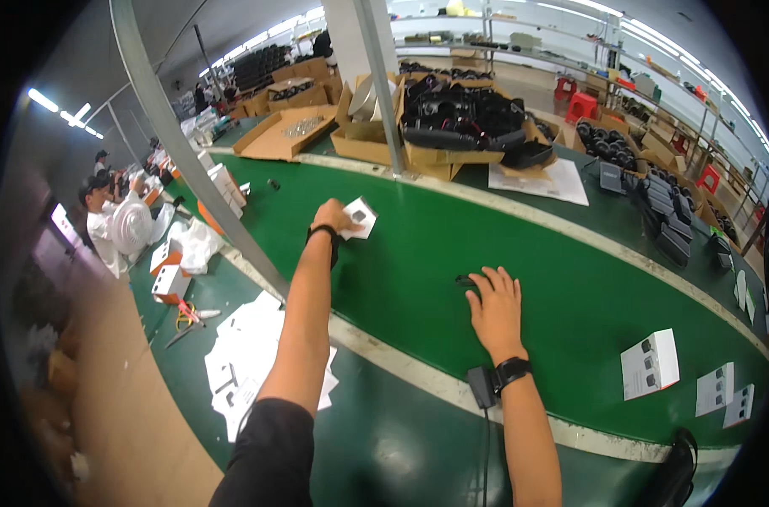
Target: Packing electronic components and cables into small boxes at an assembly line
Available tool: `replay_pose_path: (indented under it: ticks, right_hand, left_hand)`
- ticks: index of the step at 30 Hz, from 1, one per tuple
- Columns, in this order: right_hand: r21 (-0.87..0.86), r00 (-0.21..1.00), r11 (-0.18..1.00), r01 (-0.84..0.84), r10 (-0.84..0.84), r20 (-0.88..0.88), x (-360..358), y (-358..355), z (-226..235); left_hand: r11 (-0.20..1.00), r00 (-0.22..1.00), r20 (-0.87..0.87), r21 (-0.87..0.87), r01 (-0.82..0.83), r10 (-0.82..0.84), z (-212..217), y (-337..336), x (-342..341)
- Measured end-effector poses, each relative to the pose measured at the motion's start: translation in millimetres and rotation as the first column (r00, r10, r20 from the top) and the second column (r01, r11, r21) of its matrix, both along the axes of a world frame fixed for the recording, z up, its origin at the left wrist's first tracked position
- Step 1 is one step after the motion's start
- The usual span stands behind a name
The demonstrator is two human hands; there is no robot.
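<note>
My left hand (pixel 334 217), a black band at its wrist, reaches out over the green belt (pixel 418 228). Its fingers close on the edge of a small white box (pixel 361 218) with a dark picture printed on it. Further right and nearer, my right hand (pixel 496 311) hovers low over the belt or rests on it, its fingers stretched out. Just by those fingertips lies a small black piece (pixel 465 280), partly hidden; I cannot tell whether the hand touches it. A black watch (pixel 512 372) is on the right wrist, beside a black box-shaped device with a cable (pixel 482 387).
Several white printed boxes (pixel 650 365) stand at the belt's right end. Printed sheets (pixel 253 351) and red-handled scissors (pixel 188 315) lie on the near-left table. A metal post (pixel 190 144) rises at left. Cartons of black parts (pixel 456 118) line the far side. Co-workers sit far left.
</note>
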State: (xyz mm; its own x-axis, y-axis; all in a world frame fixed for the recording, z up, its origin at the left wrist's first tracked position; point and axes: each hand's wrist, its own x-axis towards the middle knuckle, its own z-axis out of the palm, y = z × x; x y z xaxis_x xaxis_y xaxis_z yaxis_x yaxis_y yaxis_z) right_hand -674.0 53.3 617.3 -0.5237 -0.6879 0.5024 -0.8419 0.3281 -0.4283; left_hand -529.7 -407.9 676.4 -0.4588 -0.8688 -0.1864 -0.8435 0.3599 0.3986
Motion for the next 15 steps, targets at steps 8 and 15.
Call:
replay_pose_path:
  ticks: [8,15]
  right_hand:
    - [-0.134,0.999,0.990,0.045,-0.043,0.023,-22,22,-4]
    - [-0.228,0.996,0.973,-0.046,0.061,0.058,-9,5,-1]
  left_hand:
    - [0.957,0.988,-0.029,-0.243,-0.155,0.153,-5,71,-36]
    - [0.881,0.892,-0.318,-0.446,0.159,-0.321,29,131,43]
